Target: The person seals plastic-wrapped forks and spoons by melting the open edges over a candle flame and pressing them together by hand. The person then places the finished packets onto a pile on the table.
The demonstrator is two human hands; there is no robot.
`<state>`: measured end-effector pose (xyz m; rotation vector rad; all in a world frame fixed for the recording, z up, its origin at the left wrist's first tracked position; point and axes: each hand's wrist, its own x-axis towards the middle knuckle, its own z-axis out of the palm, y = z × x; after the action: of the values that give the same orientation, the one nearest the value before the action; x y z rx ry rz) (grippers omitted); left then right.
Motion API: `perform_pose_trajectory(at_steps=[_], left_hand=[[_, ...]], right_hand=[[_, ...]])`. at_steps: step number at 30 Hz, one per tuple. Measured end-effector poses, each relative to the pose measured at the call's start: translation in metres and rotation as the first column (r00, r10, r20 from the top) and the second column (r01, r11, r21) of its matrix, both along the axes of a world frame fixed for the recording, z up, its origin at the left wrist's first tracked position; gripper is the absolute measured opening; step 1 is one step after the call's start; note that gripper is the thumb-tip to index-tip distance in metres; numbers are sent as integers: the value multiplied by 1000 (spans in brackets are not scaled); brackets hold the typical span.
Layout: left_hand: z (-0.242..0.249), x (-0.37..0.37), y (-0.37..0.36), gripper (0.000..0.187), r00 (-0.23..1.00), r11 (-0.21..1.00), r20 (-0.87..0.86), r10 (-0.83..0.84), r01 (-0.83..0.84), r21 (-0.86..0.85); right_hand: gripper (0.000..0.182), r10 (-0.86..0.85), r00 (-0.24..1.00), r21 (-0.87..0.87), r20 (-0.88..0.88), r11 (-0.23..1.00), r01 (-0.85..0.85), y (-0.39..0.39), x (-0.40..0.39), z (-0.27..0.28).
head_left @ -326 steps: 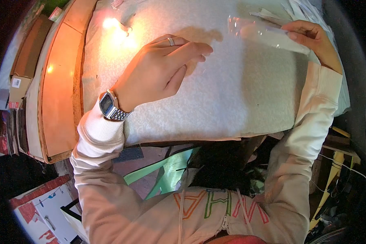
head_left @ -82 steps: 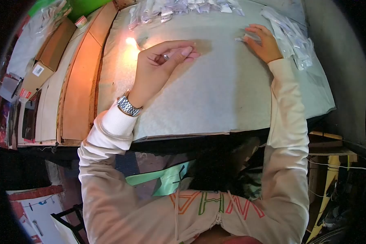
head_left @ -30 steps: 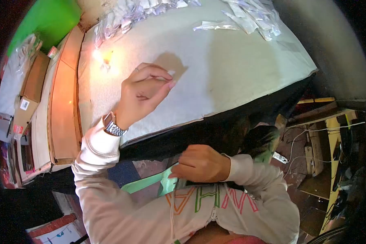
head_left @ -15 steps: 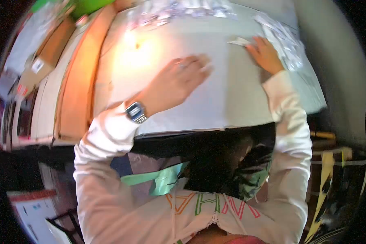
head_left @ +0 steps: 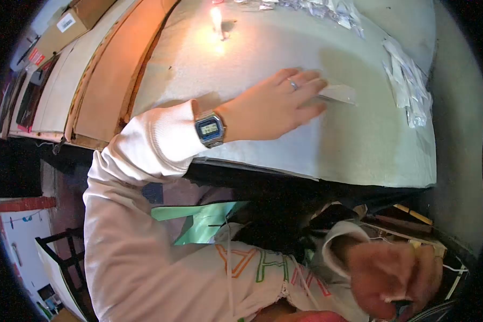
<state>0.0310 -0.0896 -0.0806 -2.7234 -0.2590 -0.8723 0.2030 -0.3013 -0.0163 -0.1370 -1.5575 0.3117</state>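
My left hand (head_left: 284, 102), with a ring and a digital wristwatch (head_left: 209, 130), is over the middle of the table. Between its thumb and fingertips is one end of a small flat clear plastic packet (head_left: 340, 94); the rest sticks out to the right. My right hand (head_left: 394, 273) is low at the right, off the table and close to my body. It is smeared by motion, its fingers curled around a small item with a dark part (head_left: 400, 304) that I cannot make out.
A lit candle (head_left: 217, 22) burns at the table's (head_left: 241, 53) far left. Packets (head_left: 338, 13) lie along the back, and a pile of packets (head_left: 410, 86) lies at the right edge. Boards (head_left: 121, 80) and a cardboard box (head_left: 70, 24) border the left side.
My right hand has left the packet at the right of the table and come down beside my body. My left hand has moved right to a packet. The view has shifted.
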Motion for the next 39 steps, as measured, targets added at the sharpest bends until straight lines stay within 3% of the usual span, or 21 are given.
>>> perform_pose_trajectory(at_steps=[2, 4, 7, 11, 14, 16, 18, 21, 22, 25, 26, 28, 29, 30, 31, 32, 33, 35, 36, 39], left_hand=[[0, -1, 1, 37, 1000, 988, 28, -7, 11, -157], [-1, -1, 1, 37, 999, 957, 31, -27, 35, -289], [3, -1, 4, 37, 998, 921, 46, -49, 63, -384], [1, -1, 7, 38, 997, 911, 32, -68, 75, -406], [2, -2, 9, 38, 997, 898, 5, -72, 67, -435], [4, -2, 9, 38, 997, 890, 16, -71, 71, -450], [6, -2, 8, 39, 997, 887, 45, -68, 81, -454], [3, -1, 11, 39, 996, 881, 42, -81, 92, -464], [2, 0, 12, 40, 996, 886, 33, -84, 90, -454], [0, 1, 14, 42, 997, 907, -7, -76, 66, -416], [-2, 1, 14, 43, 997, 918, -37, -64, 44, -394], [-3, -1, 13, 43, 996, 927, -76, -35, 4, -374], [-3, -1, 11, 42, 996, 928, -85, -24, -10, -373], [-3, -1, 10, 41, 995, 928, -97, -17, -20, -372], [-3, -1, 10, 40, 993, 936, -116, -34, -9, -351], [-4, -2, 12, 39, 990, 945, -134, -50, 4, -326], [-3, -3, 13, 37, 987, 954, -150, -64, 16, -300], [9, -5, 11, 34, 983, 903, -132, -126, 59, -425], [13, -6, 9, 32, 981, 869, -119, -155, 78, -488], [10, -5, 11, 24, 982, 882, 89, -168, 190, -430]], right_hand=[[41, 239, 937, 127, -254, 969, -213, -3, -38, 11], [36, 284, 853, 145, -439, 959, -245, -5, -58, 19], [31, 187, 954, -181, -233, 956, -232, -26, -44, 27], [23, 256, 962, -294, 100, 931, -217, -27, -12, 33], [22, 219, 895, 74, -389, 976, -207, -12, -52, 26], [25, 243, 944, -157, -225, 947, -281, -29, -38, 21], [29, 506, 858, -371, 95, 817, -441, -21, 0, 25], [32, 226, 917, -188, -327, 936, -297, -27, -38, 10], [45, 527, 813, -157, -248, 806, -570, -22, -20, 17], [29, 140, 935, 11, -326, 989, -144, -20, -52, -4], [15, 289, 930, -142, -228, 935, -325, -16, -35, -8], [17, 264, 963, -449, 53, 868, -213, -2, -4, -7], [18, 89, 956, -523, 281, 849, 75, 6, 4, -3], [19, -63, 861, -525, 505, 769, 364, 15, 11, 0], [20, -177, 689, -452, 703, 638, 624, 27, 17, 4], [20, -320, 622, -340, 714, 618, 709, 50, 20, 1], [21, -457, 540, -226, 707, 577, 784, 76, 25, -5], [26, -606, 390, 8, 694, 548, 837, 114, 43, -18], [26, -581, 396, -3, 711, 560, 828, 126, 50, -29], [27, -432, 415, -86, 800, 603, 793, 139, 60, -49]])
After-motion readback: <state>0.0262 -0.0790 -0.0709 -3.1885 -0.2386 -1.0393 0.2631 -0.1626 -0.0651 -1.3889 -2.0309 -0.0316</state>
